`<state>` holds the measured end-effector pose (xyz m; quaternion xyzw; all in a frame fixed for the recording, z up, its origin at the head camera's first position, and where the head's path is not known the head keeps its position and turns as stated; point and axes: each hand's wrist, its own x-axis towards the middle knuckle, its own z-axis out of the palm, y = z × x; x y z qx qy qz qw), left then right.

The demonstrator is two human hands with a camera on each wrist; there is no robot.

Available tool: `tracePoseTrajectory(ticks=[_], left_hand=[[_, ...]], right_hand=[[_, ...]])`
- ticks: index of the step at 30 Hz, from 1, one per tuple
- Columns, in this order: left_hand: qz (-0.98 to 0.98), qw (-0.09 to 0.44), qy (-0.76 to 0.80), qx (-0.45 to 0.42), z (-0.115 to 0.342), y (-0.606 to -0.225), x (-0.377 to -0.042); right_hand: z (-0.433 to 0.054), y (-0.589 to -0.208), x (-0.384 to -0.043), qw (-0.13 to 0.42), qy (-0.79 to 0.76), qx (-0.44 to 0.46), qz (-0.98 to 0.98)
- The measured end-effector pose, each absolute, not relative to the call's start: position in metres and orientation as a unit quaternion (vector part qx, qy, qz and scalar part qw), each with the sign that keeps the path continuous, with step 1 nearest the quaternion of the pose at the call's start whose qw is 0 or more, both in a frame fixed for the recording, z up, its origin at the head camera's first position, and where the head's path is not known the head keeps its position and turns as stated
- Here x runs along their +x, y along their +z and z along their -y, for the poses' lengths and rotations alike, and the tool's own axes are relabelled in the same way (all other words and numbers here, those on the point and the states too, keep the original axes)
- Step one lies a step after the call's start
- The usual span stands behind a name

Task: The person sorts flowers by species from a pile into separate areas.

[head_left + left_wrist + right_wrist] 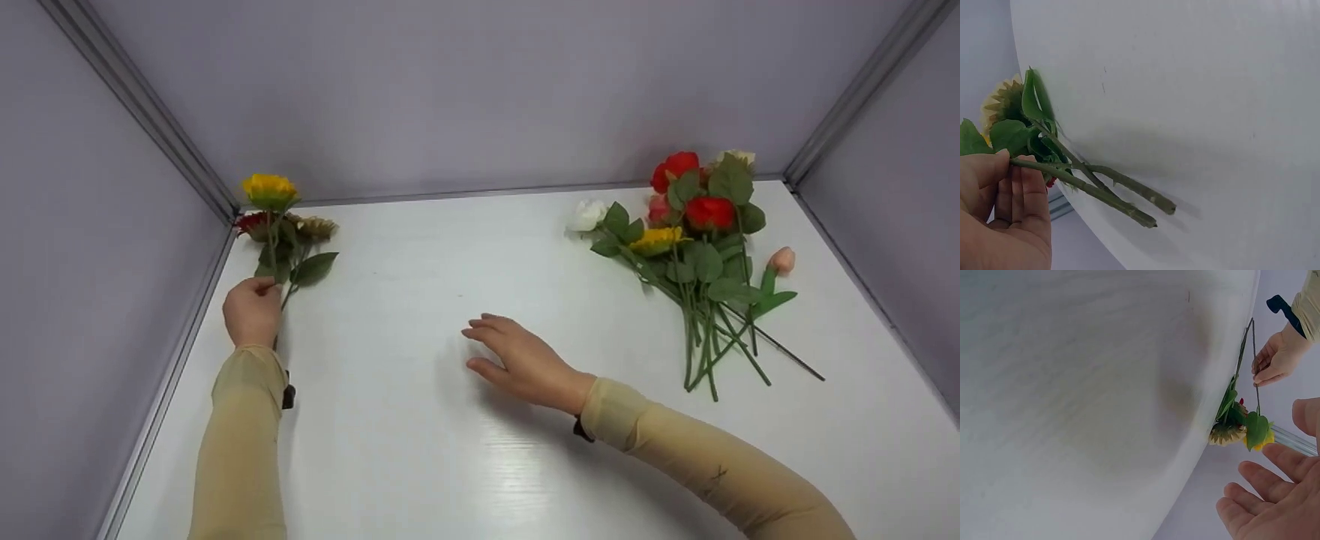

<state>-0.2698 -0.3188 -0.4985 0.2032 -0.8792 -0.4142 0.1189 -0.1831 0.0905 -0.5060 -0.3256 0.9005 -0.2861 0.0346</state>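
One yellow flower (pixel 270 193) was at the far left of the table (pixel 412 292), its stem (pixel 1084 187) pinched between the thumb and forefinger of the left hand (pixel 253 313); the other fingers of that hand were loosely bent behind the pinch. The bloom showed higher than a red flower (pixel 253 225) and a tan flower (pixel 316 227), which were close about it, and two other stems crossed near the held one in the left wrist view. Whether the held stem's cut end touched the table could not be told. The right hand (pixel 529 364) hung over the middle of the table with its fingers spread and slightly bent, thumb apart, holding nothing. Well apart, on the right, lay a bunch (pixel 705 262) of mixed blooms, with a peach tulip (pixel 782 260) just beside it. The yellow flower looked artificial and was probably very light, with a stem stiff enough to carry the bloom from a light pinch; it likely had some spring in it and little slip, though it might have rolled between two fingertips. The petals and leaves seemed the soft parts, easily crushed or pulled loose. The best hold was arguably on bare stem just below the leaves, near where the pinch was, since a grip far down would have left the head nodding and harder to steer.
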Motion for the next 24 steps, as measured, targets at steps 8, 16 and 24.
tracePoseTrajectory(ticks=[8,16,24], left_hand=[[0.886,0.108,-0.397,0.216,0.319,-0.511,-0.276],[0.885,0.105,-0.396,0.223,0.316,-0.512,-0.273],[0.88,0.093,-0.401,0.236,0.319,-0.514,-0.271]], right_hand=[[-0.093,-0.509,-0.183,0.049,-0.282,-0.324,-0.902],[-0.095,-0.509,-0.182,0.048,-0.289,-0.329,-0.898],[-0.097,-0.51,-0.181,0.046,-0.289,-0.331,-0.897]])
